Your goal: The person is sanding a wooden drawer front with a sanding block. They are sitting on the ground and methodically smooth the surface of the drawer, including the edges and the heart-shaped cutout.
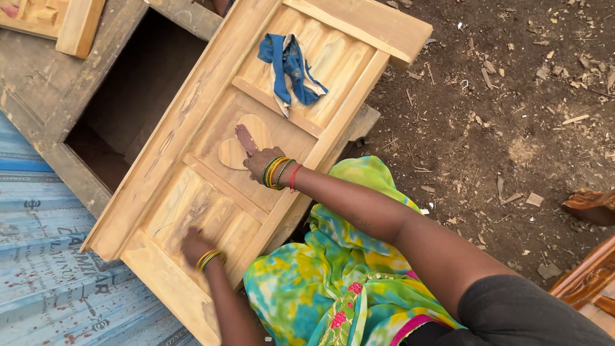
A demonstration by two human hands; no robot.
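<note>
Closest in, the left hand lies flat, palm down, on the lower grooved panel of the wooden door. It grips nothing, it simply bears on the wood, gold bangles at the wrist. I'd judge it is steadying the work.

A little farther out, the right hand presses a reddish-brown strip of sandpaper against the carved heart shape in the middle panel. The fingers are curled down over the near end of the strip and the far end pokes out beyond them. How tightly they pinch I cannot tell.

That sandpaper looks thin, limp and light. It should fold easily, so holding it under flat fingertips seems the sensible grip. The door is the opposite, I'd say: stiff, heavy, rough and unfinished, best taken by its long side rails.

Beyond the right hand, a blue and white cloth lies crumpled on the upper panel, soft and loose. Past the left hand, a dark open wooden frame lies alongside the door. Right of both hands, bare earth scattered with wood chips.
</note>
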